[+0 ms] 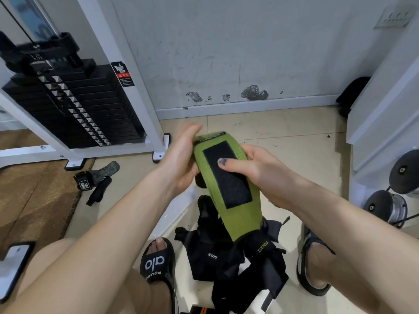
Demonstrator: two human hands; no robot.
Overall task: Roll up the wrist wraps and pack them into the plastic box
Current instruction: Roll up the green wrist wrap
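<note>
Green wrist wrap [229,191] between both grips: right hand [260,171] pinching it, left hand [181,164] spread flat alongside.

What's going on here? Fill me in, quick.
A seated person holds a green wrap in both hands over the floor. The right hand grips its upper part, thumb pressed on the black Velcro patch; the left hand cups the other edge, fingers extended. The wrap is not rolled yet. More black wraps lie piled between the feet, and two straps lie by the weight stack. No box is clearly visible.
</note>
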